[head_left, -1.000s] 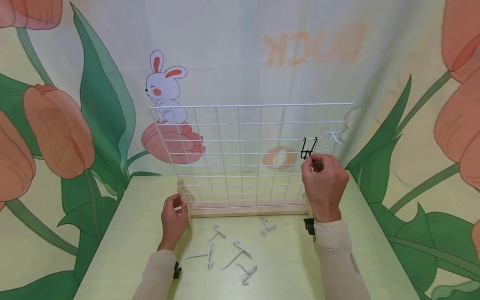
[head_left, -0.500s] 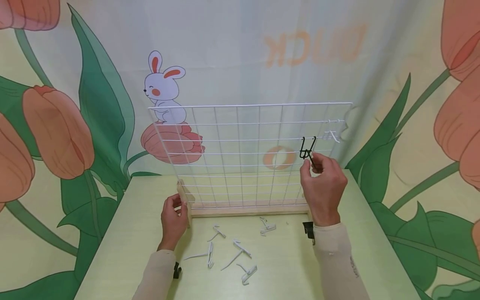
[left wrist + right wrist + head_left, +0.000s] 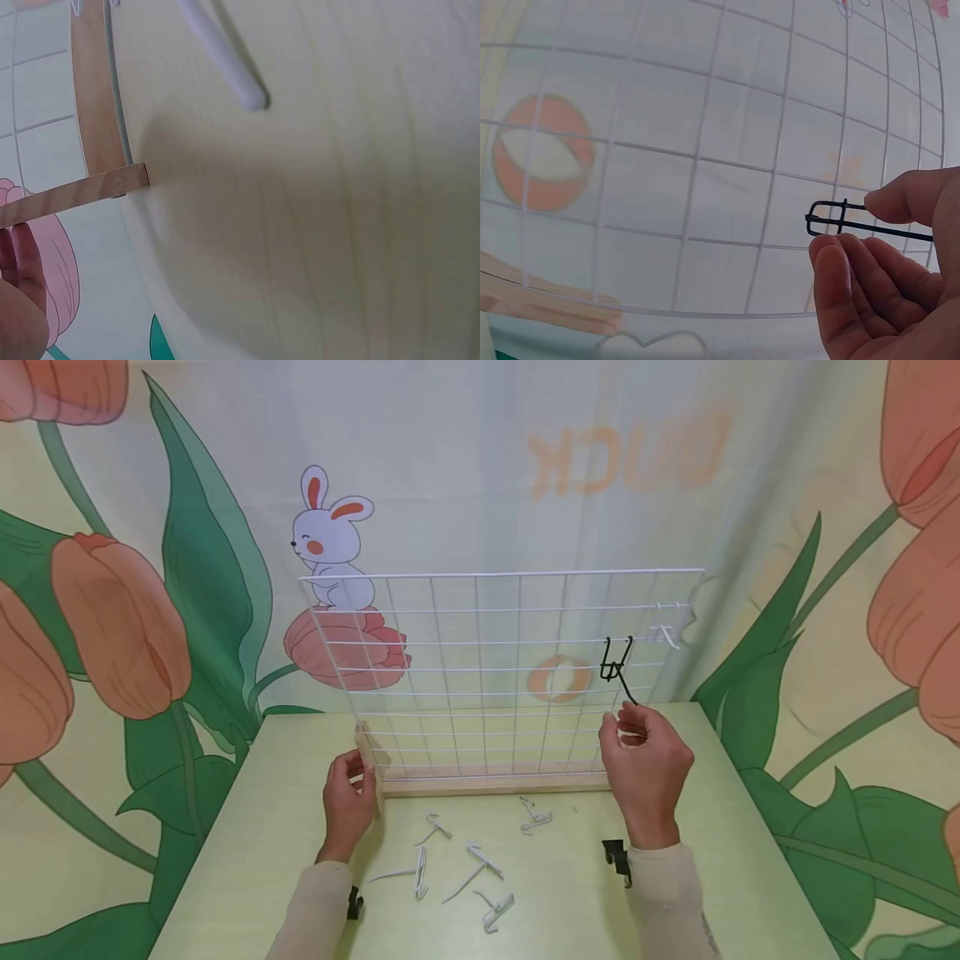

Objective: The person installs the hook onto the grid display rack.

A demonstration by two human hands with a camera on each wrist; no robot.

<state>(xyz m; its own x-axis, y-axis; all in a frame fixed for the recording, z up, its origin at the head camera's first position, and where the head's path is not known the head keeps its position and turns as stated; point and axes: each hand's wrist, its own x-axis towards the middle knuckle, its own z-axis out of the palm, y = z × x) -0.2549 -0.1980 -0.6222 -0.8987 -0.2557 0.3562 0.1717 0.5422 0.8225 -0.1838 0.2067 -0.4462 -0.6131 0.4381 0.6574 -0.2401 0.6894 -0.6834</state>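
A black wire hook hangs on the right part of the white wire grid panel, its prong slanting down toward my right hand. The thumb and fingers of that hand are parted just below the prong's tip. In the right wrist view, the black hook shows in the gap between thumb and fingers. My left hand rests at the left wooden foot of the panel's stand. In the left wrist view, fingertips touch the edge of the wooden foot.
Several white hooks lie on the table in front of the stand, among them one white hook at the right and another white hook nearest the front. A white hook hangs at the panel's upper right. A printed curtain stands behind.
My right hand has let go of the black hook and moved down, so its prong now shows. The hook stays on the grid. The left hand has not moved.
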